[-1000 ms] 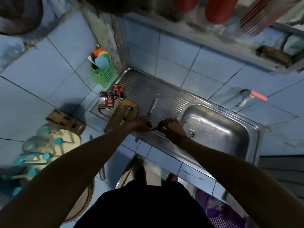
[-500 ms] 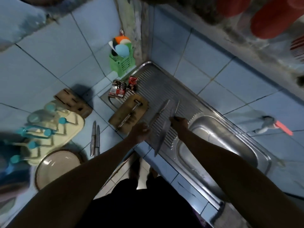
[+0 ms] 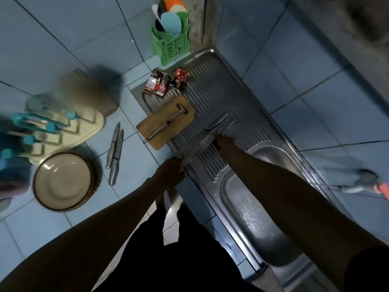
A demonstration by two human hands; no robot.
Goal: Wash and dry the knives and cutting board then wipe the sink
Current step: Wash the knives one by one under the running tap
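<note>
Both hands on 1 knife [image 3: 197, 147] above drainboard [image 3: 227, 106] of sink [image 3: 263, 207]. Left hand [image 3: 169, 172] gripped handle end at 7 o'clock; right hand [image 3: 221, 142] pinched blade end at 1 o'clock, exact finger lay blurred. Knife long axis ran 7 to 1 o'clock. 2 more knives [image 3: 114, 152] lay side by side on bench [image 3: 136, 165], at 9 o'clock from left hand, which is nearer. Cutting board [image 3: 166, 125] at 11 o'clock, partly on drainboard, metal tool [image 3: 166, 124] on it. Another knife [image 3: 219, 122] lay at 12 o'clock.
</note>
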